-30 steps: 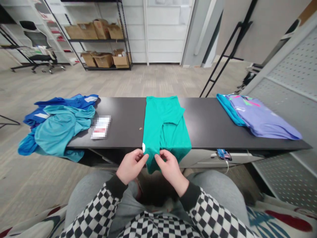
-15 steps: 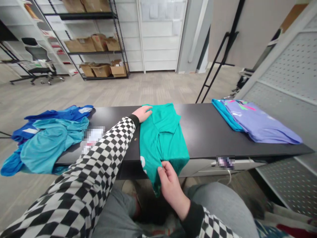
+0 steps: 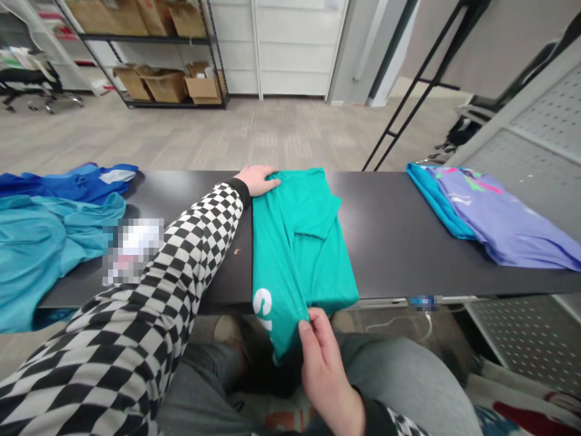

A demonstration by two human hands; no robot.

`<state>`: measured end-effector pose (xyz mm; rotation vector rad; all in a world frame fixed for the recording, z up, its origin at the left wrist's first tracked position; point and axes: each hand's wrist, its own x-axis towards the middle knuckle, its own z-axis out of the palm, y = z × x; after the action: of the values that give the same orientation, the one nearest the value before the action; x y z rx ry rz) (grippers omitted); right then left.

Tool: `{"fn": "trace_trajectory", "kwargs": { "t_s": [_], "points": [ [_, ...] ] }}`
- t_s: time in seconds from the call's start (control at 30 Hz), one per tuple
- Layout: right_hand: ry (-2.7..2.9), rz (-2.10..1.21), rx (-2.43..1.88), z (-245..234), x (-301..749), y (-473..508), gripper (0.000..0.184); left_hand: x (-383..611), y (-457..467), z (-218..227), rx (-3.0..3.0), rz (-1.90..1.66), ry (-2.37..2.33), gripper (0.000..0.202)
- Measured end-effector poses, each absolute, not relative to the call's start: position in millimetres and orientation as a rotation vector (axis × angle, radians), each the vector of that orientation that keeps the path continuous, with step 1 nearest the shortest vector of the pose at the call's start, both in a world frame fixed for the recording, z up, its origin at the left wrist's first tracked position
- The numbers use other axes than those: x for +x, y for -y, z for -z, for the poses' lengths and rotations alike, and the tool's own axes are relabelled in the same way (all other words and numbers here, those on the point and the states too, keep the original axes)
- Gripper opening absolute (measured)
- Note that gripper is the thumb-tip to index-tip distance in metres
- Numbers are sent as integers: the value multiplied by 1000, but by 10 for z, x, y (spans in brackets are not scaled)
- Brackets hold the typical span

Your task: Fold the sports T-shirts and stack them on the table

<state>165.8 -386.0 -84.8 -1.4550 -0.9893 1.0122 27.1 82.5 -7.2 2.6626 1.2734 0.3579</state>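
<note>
A green T-shirt [image 3: 327,260] lies partly folded on the dark table, its short sleeve turned inward over the body. White lettering shows on its near left part, which hangs past the table's front edge. At the far left corner of the shirt, my left hand [image 3: 256,180] has its thumb and fingers closed on the cloth. My right hand [image 3: 324,357] pinches the near edge between thumb and fingers, just off the front of the table. Between my hands the left side of the shirt is drawn fairly straight.
The dark table [image 3: 385,242] carries loose blue and teal garments [image 3: 59,224] at left, beside a blurred white packet [image 3: 136,242]. A folded purple garment [image 3: 512,218] overlaps a bright blue one [image 3: 436,200] at right. Below the front edge hangs a white cable [image 3: 429,327].
My right hand has drawn the near edge slightly toward me, and more white lettering shows. The shirt looks smoother. My view has tilted down; my left hand stays at the far corner.
</note>
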Motion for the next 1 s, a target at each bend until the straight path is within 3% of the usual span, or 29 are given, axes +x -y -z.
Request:
{"fn": "trace_trajectory", "kwargs": {
  "t_s": [0.2, 0.4, 0.67, 1.0],
  "points": [
    [1019, -1047, -1489, 948, 1597, 3814, 26, 243, -871, 40, 2714, -561, -1234, 46],
    [1124, -1120, -1397, 844, 1607, 3888, 24, 148, -992, 4, 2613, -502, -1345, 20],
    [947, -1067, -1504, 1112, 1544, 3894, 30, 193, -896, -138, 2512, -737, -1259, 32],
    [1042, -1041, -1513, 995, 1544, 3971, 25, 199, -997, -170, 2514, -883, -1227, 34]
  ]
}}
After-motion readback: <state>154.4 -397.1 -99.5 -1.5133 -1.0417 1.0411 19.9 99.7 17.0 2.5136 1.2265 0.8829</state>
